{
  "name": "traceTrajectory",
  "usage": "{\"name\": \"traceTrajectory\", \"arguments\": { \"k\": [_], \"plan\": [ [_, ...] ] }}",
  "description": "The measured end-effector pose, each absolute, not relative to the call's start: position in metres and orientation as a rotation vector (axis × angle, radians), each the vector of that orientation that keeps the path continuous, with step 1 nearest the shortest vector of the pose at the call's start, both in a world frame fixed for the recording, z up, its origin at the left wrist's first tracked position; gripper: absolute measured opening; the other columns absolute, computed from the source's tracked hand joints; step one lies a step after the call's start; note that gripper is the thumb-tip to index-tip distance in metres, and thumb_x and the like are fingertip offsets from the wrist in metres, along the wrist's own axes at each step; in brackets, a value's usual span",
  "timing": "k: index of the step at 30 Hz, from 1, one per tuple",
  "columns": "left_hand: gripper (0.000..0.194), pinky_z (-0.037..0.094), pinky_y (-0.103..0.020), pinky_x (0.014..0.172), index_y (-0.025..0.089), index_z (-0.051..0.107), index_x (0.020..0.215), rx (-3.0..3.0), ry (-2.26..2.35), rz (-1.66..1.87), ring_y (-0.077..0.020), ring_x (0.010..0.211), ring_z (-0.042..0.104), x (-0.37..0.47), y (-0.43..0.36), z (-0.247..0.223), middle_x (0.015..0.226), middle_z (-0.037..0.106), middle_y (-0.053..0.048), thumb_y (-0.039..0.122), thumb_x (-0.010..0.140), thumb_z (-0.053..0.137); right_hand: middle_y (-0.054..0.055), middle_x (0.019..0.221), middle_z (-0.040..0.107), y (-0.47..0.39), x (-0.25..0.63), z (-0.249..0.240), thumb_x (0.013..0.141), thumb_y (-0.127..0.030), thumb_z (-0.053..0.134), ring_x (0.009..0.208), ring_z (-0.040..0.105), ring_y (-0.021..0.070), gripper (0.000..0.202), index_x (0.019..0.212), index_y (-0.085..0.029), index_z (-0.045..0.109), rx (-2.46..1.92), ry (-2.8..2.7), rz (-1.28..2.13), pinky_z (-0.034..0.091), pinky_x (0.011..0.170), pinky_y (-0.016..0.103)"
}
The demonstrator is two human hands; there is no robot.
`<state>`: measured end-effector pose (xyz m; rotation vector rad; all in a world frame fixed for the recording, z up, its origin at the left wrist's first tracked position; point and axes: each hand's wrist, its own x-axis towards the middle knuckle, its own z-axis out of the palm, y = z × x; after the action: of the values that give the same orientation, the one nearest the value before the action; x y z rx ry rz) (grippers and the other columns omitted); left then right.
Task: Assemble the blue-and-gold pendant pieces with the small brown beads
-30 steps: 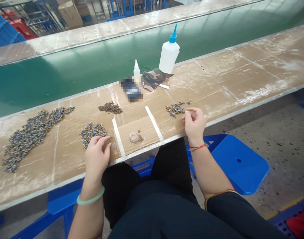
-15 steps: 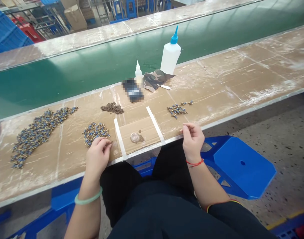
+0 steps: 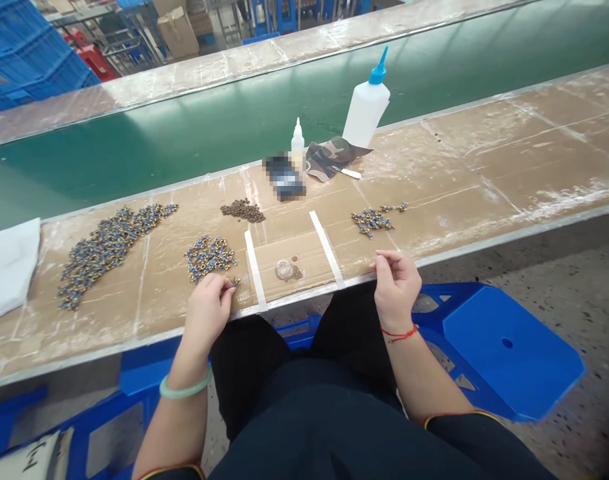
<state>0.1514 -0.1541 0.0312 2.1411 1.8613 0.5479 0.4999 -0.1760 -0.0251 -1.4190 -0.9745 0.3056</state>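
Observation:
My left hand [image 3: 210,303] is pinched closed on a small blue-and-brass piece at the near side of a small pile of such pieces [image 3: 209,258]. My right hand [image 3: 397,283] is closed near the table's front edge, its fingertips pinching something too small to make out. Beyond it lies a loose group of blue-and-brass pieces [image 3: 372,221]. Between the hands, two white strips [image 3: 255,270] flank a small round dish [image 3: 284,270] beside a brown patch. Small brown pieces [image 3: 243,210] form a heap farther back.
A larger blue-and-brass pile [image 3: 109,247] and a white cloth [image 3: 12,267] are at the left. Behind are a dark blurred object [image 3: 284,177], a small bottle [image 3: 297,145], camouflage cloth [image 3: 334,157] and a large bottle [image 3: 367,113]. A blue stool [image 3: 509,347] stands right.
The view has shifted, so the table items appear farther right and more white cloth shows. A small piece now shows at my left fingertips. My right hand keeps its closed pose.

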Motion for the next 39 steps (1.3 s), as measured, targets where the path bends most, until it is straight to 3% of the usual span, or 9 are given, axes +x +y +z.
{"name": "traceTrajectory", "arguments": {
  "k": [8, 12, 15, 21, 24, 28, 32, 35, 39],
  "plan": [
    [0.02, 0.052, -0.028, 0.061, 0.019, 0.066, 0.078, 1.421, 1.391, 0.983, -0.0156, 0.062, 0.063, 0.187, -0.176, 0.05, 0.073, 0.068, -0.002, 0.034, 0.083, 0.077, 0.001, 0.074, 0.072, -0.2, 0.439, 0.026, 0.094, -0.027, 0.069, 0.064, 0.067, 0.0164, 0.007, 0.091, -0.026, 0.076, -1.057, -1.381, 0.577, 0.056, 0.06, 0.029],
    [0.018, 0.05, -0.024, 0.056, 0.018, 0.066, 0.076, 1.4, 1.187, 1.004, -0.013, 0.058, 0.061, 0.214, -0.184, 0.072, 0.068, 0.068, -0.001, 0.029, 0.085, 0.077, 0.001, 0.084, 0.075, -0.189, 0.416, 0.046, 0.095, -0.024, 0.069, 0.071, 0.069, 0.0156, 0.014, 0.108, -0.027, 0.074, -0.804, -1.472, 1.018, 0.058, 0.066, 0.029],
    [0.012, 0.054, -0.024, 0.062, 0.019, 0.068, 0.078, 1.592, 1.227, 1.14, -0.0144, 0.066, 0.066, 0.23, -0.19, 0.076, 0.074, 0.072, -0.002, 0.021, 0.088, 0.074, 0.002, 0.086, 0.074, -0.184, 0.406, 0.049, 0.095, -0.034, 0.074, 0.074, 0.067, 0.0159, 0.012, 0.103, -0.026, 0.075, -0.8, -1.404, 1.144, 0.057, 0.067, 0.03],
    [0.014, 0.055, -0.023, 0.069, 0.019, 0.067, 0.081, 1.918, 1.24, 1.369, -0.0131, 0.071, 0.069, 0.251, -0.197, 0.069, 0.081, 0.076, -0.002, 0.009, 0.091, 0.067, 0.003, 0.095, 0.071, -0.192, 0.399, 0.039, 0.099, -0.028, 0.068, 0.087, 0.068, 0.0181, 0.01, 0.103, -0.028, 0.077, -0.871, -1.34, 0.99, 0.057, 0.075, 0.032],
    [0.009, 0.053, -0.023, 0.065, 0.019, 0.067, 0.086, 1.838, 1.161, 1.291, -0.0131, 0.069, 0.066, 0.248, -0.197, 0.065, 0.079, 0.072, -0.002, 0.015, 0.093, 0.066, 0.004, 0.102, 0.076, -0.195, 0.411, 0.033, 0.099, -0.018, 0.064, 0.092, 0.071, 0.0193, 0.02, 0.112, -0.029, 0.074, -0.85, -1.527, 0.854, 0.059, 0.081, 0.034],
    [0.014, 0.046, -0.023, 0.057, 0.019, 0.068, 0.087, 1.763, 1.154, 1.205, -0.012, 0.06, 0.054, 0.239, -0.201, 0.051, 0.075, 0.065, -0.001, 0.032, 0.094, 0.071, 0.005, 0.097, 0.078, -0.196, 0.429, 0.024, 0.1, -0.009, 0.057, 0.085, 0.073, 0.0194, 0.041, 0.134, -0.03, 0.068, -0.809, -1.837, 0.684, 0.06, 0.074, 0.033],
    [0.022, 0.043, -0.024, 0.06, 0.019, 0.065, 0.079, 1.846, 1.168, 1.081, -0.0123, 0.061, 0.053, 0.239, -0.205, 0.039, 0.068, 0.062, 0.0, 0.03, 0.097, 0.066, 0.006, 0.104, 0.08, -0.197, 0.435, 0.019, 0.101, -0.007, 0.051, 0.088, 0.077, 0.0193, 0.055, 0.15, -0.032, 0.055, -0.736, -1.952, 0.624, 0.063, 0.074, 0.031],
    [0.018, 0.042, -0.026, 0.063, 0.019, 0.068, 0.084, 1.849, 1.173, 1.044, -0.0133, 0.063, 0.054, 0.241, -0.208, 0.037, 0.072, 0.065, -0.002, 0.028, 0.099, 0.062, 0.007, 0.108, 0.081, -0.199, 0.435, 0.02, 0.103, -0.012, 0.051, 0.09, 0.079, 0.0198, 0.046, 0.144, -0.03, 0.059, -0.758, -1.943, 0.675, 0.065, 0.077, 0.032],
    [0.029, 0.042, -0.028, 0.065, 0.018, 0.068, 0.079, 1.672, 1.153, 1.043, -0.0144, 0.065, 0.054, 0.24, -0.211, 0.03, 0.071, 0.064, -0.003, 0.038, 0.1, 0.062, 0.002, 0.083, 0.075, -0.198, 0.43, 0.023, 0.101, -0.02, 0.061, 0.066, 0.07, 0.0152, 0.019, 0.118, -0.026, 0.067, -0.802, -1.845, 0.804, 0.061, 0.063, 0.026]
  ]
}}
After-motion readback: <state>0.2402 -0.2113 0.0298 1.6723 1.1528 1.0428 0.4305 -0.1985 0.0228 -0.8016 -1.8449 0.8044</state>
